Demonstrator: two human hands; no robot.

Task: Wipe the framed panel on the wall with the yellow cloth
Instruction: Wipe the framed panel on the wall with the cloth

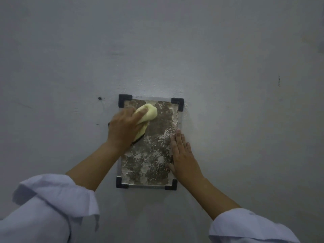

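Pale rolled-up sleeves (52, 207) sit nearest to us at the bottom edge, one at the left and one at the right, with our bare forearms reaching away from them toward the grey wall (228, 67). Our left hand (122, 127) is curled around the yellow cloth (148, 114), fingers and thumb bunching it into a wad and pressing it against the upper left part of the framed panel (149, 151). Part of the cloth trails down below the hand, over the panel's left side. Our right hand (182, 155) lies flat with straight fingers held together, resting on the panel's right edge about midway down, fingertips pointing up and the thumb on the panel's face. The panel hangs upright on the wall, with black corner pieces (124, 99) at all four corners. Its surface is mottled brown with whitish patches, thickest along the right side and lower half. A small dark mark (100, 98) sits on the wall just left of the panel's top corner.
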